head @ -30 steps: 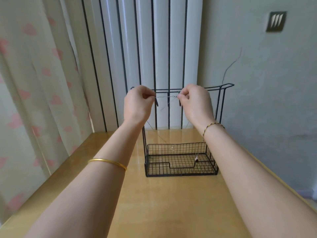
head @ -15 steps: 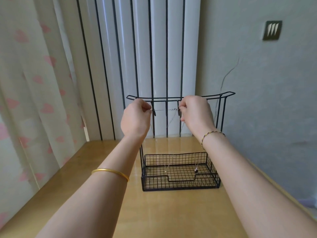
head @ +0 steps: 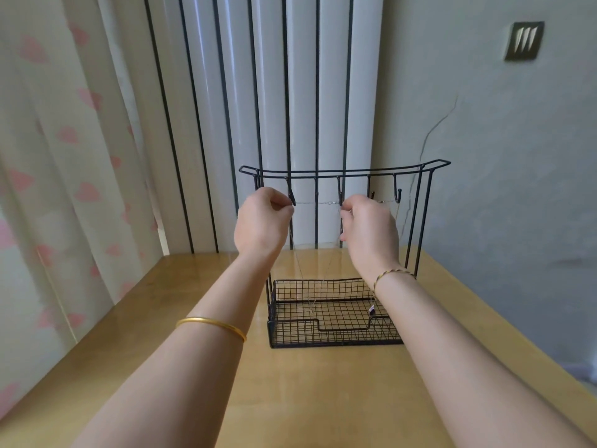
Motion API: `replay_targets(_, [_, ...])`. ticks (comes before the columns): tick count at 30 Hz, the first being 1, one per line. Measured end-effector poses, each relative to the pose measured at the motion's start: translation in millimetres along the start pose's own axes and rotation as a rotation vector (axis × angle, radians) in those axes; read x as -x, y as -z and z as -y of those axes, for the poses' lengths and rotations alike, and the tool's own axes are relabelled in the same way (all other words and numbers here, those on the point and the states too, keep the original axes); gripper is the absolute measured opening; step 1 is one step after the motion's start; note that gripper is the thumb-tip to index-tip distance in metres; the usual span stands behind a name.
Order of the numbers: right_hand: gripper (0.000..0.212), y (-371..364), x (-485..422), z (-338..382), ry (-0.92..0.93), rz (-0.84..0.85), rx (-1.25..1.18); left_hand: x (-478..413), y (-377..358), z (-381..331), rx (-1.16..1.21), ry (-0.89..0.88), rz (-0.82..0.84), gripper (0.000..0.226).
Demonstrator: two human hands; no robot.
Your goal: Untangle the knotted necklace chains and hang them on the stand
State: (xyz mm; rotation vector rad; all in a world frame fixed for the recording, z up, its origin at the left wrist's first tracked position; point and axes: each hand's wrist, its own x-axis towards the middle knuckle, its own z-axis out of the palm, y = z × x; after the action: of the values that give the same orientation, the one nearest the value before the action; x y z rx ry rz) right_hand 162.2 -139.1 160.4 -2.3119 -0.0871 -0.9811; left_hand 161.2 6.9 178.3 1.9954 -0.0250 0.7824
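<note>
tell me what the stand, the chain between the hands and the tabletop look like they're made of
Stand: thin black wire, probably coated metal; matte rods, hooks and a welded mesh tray.
Chain: fine pale metal, perhaps silver-toned; a hair-thin glinting line stretched between the left hand and right hand. Links too small to make out.
Tabletop: yellowish wood or wood-look laminate, glossy; it shows soft reflections near the stand.

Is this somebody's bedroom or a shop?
Probably a room at home, not a shop: a heart-print curtain, a plain wooden table, and one wire jewellery stand by a cracked wall.
</note>
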Motion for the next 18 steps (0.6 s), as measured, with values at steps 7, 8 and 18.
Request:
replay_targets(7, [0.018,-5.1,0.4,-0.4,-0.103,0.032,-0.2,2.3,-3.1,1.1,0.026,0.016,0.048,0.007])
replay_targets(8, [0.018,-5.2,0.0,-0.5,-0.118,0.04,-0.216,2.5,-3.6,1.4,0.036,0.02,0.052,0.006])
replay_targets(18, [0.023,-1.9,-0.5,1.9,-0.146,0.072,-0.182,0.8,-6.8,3.2,0.066,0.064,0.076,0.009])
